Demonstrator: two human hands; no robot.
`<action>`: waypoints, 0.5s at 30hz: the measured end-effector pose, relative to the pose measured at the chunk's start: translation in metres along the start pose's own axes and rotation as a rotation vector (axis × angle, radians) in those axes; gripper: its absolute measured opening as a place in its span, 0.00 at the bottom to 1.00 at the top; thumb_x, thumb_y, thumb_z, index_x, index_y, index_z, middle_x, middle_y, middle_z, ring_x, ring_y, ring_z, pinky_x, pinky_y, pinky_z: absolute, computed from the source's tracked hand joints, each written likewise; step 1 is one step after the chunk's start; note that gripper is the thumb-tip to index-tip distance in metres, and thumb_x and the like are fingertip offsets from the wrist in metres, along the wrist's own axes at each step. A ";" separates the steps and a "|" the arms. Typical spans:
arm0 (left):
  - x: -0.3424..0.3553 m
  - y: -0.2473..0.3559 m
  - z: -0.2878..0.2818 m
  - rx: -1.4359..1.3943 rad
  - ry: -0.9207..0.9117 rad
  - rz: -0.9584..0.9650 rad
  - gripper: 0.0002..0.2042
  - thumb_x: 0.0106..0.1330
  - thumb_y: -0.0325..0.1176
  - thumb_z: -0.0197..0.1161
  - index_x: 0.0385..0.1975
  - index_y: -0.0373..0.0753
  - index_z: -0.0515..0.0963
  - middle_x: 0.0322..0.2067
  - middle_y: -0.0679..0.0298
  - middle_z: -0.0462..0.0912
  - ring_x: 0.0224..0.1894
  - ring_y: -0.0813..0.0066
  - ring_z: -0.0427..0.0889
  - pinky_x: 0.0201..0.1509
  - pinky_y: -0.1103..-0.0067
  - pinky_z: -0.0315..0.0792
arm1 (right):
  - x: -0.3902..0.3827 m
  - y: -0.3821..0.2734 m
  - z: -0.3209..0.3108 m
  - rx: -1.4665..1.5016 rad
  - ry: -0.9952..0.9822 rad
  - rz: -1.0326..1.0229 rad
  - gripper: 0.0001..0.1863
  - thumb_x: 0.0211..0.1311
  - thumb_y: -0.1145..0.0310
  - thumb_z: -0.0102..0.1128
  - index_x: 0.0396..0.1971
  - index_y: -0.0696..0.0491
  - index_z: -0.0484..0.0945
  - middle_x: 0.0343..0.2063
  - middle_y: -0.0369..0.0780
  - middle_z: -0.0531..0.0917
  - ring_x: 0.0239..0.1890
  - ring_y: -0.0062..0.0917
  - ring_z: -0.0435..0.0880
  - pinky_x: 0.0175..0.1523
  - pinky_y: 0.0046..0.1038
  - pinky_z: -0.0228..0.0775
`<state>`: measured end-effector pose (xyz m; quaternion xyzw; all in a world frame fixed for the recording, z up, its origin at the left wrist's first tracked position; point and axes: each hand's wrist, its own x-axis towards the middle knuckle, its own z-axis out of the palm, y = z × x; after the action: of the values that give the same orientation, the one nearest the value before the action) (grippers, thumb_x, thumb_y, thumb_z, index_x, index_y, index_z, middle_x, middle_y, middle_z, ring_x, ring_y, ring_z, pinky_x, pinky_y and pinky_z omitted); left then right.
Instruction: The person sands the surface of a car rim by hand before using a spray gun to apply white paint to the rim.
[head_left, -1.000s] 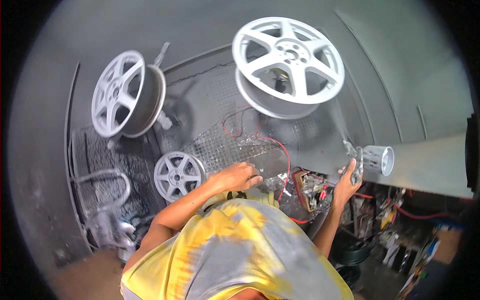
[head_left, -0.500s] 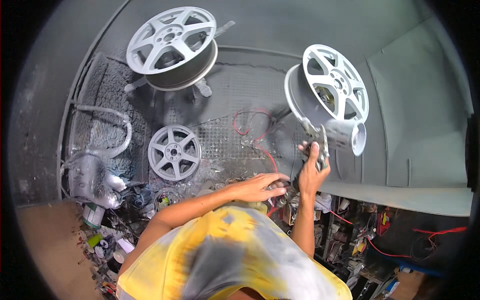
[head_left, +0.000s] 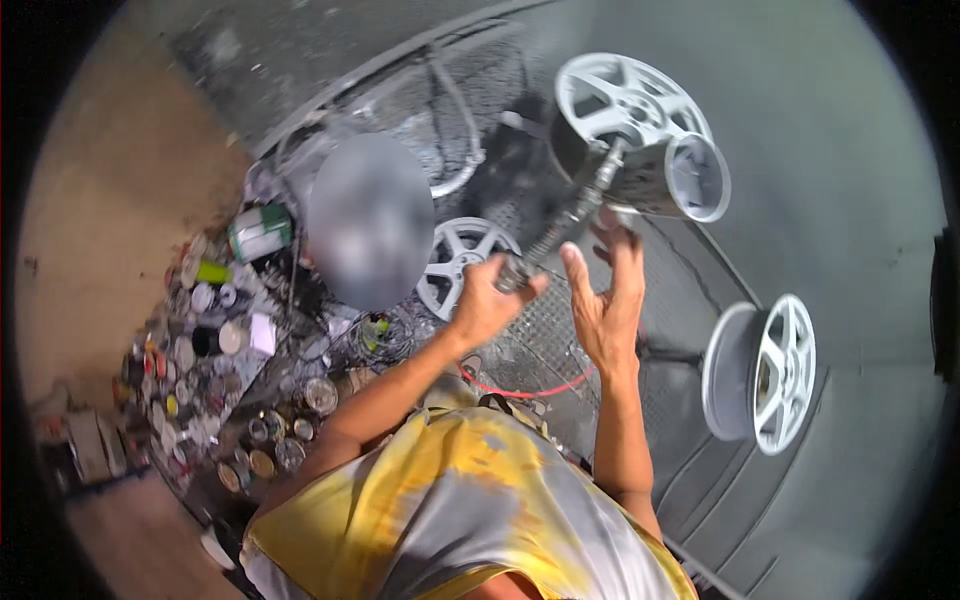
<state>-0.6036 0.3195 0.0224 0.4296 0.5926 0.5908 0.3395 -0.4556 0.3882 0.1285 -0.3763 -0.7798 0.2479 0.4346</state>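
Note:
My left hand point(head_left: 488, 308) is closed around the lower end of a paint spray gun point(head_left: 572, 215), which tilts up and to the right. A pale cup point(head_left: 698, 178) sits at the gun's upper end, its round end facing right. My right hand point(head_left: 608, 310) is just right of the gun, fingers spread and pointing up, gripping nothing; its fingertips come close below the cup. Behind the cup is a white spoked wheel rim point(head_left: 628, 100), partly covered by it. A second rim point(head_left: 785, 375) stands at the right. A third, greyer rim point(head_left: 462, 250) is partly hidden by my left hand.
A red hose point(head_left: 530, 393) curves across the floor in front of me. Many cans and jars point(head_left: 215, 340) crowd the left side. Beside them is a blurred grey shape point(head_left: 370, 222) I cannot make out. A grey wall point(head_left: 830, 200) rises at the right.
My view has turned left, so the rims appear farther right. The spray gun was in my right hand; now my left hand holds it, and my right hand has let go and opened.

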 end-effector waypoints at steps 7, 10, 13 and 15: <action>-0.005 -0.038 -0.199 0.141 0.141 -0.425 0.12 0.69 0.39 0.77 0.45 0.39 0.89 0.31 0.71 0.87 0.32 0.86 0.80 0.35 0.80 0.75 | -0.080 0.066 0.019 -0.061 -0.525 0.219 0.21 0.73 0.62 0.72 0.58 0.58 0.85 0.52 0.54 0.82 0.53 0.50 0.86 0.59 0.44 0.79; 0.020 -0.067 -0.252 0.177 0.169 -0.539 0.12 0.66 0.44 0.78 0.33 0.46 0.82 0.22 0.77 0.76 0.17 0.88 0.68 0.18 0.83 0.59 | -0.120 0.104 0.012 -0.085 -0.624 0.388 0.19 0.73 0.61 0.71 0.54 0.59 0.87 0.49 0.54 0.84 0.48 0.50 0.89 0.54 0.46 0.81; 0.040 -0.071 -0.296 0.109 0.161 -0.663 0.13 0.66 0.43 0.77 0.34 0.44 0.80 0.21 0.76 0.75 0.15 0.90 0.64 0.15 0.83 0.52 | -0.135 0.123 0.003 -0.157 -0.667 0.387 0.18 0.74 0.60 0.70 0.52 0.59 0.88 0.48 0.54 0.86 0.45 0.51 0.90 0.50 0.46 0.82; 0.046 -0.072 -0.312 0.043 0.202 -0.687 0.13 0.68 0.41 0.76 0.36 0.43 0.78 0.20 0.76 0.72 0.13 0.90 0.60 0.14 0.83 0.47 | -0.134 0.123 -0.002 -0.146 -0.655 0.445 0.18 0.74 0.60 0.70 0.51 0.59 0.88 0.48 0.54 0.86 0.44 0.51 0.90 0.49 0.45 0.83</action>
<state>-0.9139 0.2383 -0.0220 0.1517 0.7455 0.4690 0.4487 -0.3630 0.3534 -0.0240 -0.4669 -0.7921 0.3868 0.0711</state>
